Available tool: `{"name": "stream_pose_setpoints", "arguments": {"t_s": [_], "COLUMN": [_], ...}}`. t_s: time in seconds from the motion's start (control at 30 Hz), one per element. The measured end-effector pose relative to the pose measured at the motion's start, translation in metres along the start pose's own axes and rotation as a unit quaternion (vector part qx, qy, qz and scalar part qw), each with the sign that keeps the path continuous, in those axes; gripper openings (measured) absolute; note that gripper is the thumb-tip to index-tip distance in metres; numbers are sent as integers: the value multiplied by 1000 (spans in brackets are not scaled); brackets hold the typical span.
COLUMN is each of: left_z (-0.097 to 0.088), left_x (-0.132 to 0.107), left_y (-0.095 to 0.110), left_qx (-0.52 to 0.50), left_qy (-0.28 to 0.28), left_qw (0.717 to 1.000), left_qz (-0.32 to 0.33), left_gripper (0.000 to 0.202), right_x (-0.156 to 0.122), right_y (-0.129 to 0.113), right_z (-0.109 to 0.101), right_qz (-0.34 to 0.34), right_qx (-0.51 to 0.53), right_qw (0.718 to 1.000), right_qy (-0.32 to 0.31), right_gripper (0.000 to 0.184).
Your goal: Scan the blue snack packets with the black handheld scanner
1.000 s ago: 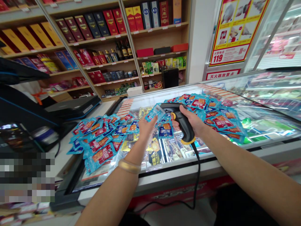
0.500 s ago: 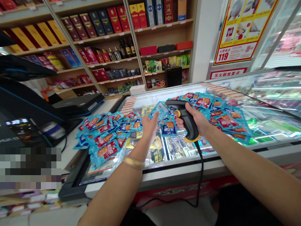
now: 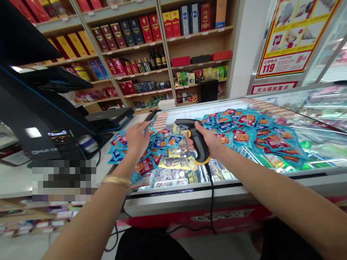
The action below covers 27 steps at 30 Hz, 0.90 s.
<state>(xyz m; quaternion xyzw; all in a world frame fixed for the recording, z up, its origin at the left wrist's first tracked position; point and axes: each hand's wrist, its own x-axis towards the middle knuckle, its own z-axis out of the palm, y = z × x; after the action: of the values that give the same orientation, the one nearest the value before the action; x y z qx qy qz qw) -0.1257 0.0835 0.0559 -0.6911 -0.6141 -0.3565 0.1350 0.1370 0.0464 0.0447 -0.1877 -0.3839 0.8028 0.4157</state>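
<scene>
My right hand (image 3: 207,141) grips a black and yellow barcode scanner (image 3: 200,143), its head turned left and its cable hanging from the handle. Over the left pile of snack packets (image 3: 146,165), my left hand (image 3: 137,139) is closed on a small blue snack packet (image 3: 147,126), mostly hidden behind the fingers. A gold bangle circles that wrist. Several blue and red packets lie between the hands on the freezer's glass top. To the right of the scanner spreads a larger heap of similar packets (image 3: 244,131).
The glass-topped chest freezer (image 3: 168,196) holds yellow and green packs under the glass. On the left counter stand a black checkout machine (image 3: 32,108) and a flat black device (image 3: 110,117). Shelves of boxes and bottles line the back wall. The scanner cable (image 3: 212,202) loops down to the floor.
My left hand has moved left from in front of the scanner to the left pile, carrying a packet. The scanner has shifted slightly left in my right hand. The view has turned left.
</scene>
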Motion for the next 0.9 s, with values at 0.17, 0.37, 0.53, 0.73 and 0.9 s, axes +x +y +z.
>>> {"name": "stream_pose_setpoints", "arguments": {"t_s": [0.17,0.37,0.53,0.73,0.9], "left_z": [-9,-6,-6,17,42], "left_x": [-10,-16,-16,-21,-35], "left_y": [-37,-44,-18,70,142], "left_qx": [175,181,132,29,4], "left_qy": [-178,-151,-21,-71,-214], "left_qw": [966,970,991,994,972], "left_qz": [-73,-66,-31,76,93], "left_gripper": [52,57,53,46,58], "right_x": [22,22,9,-26,-50], "right_y": [21,28,4,-38,-60], "right_z": [14,13,0,-35,-65], "right_qz": [38,71,21,-12,-46], "right_qx": [9,15,19,-2,0], "right_qw": [999,997,1000,998,993], "right_qy": [15,41,1,58,110], "right_gripper": [49,49,50,48,44]}}
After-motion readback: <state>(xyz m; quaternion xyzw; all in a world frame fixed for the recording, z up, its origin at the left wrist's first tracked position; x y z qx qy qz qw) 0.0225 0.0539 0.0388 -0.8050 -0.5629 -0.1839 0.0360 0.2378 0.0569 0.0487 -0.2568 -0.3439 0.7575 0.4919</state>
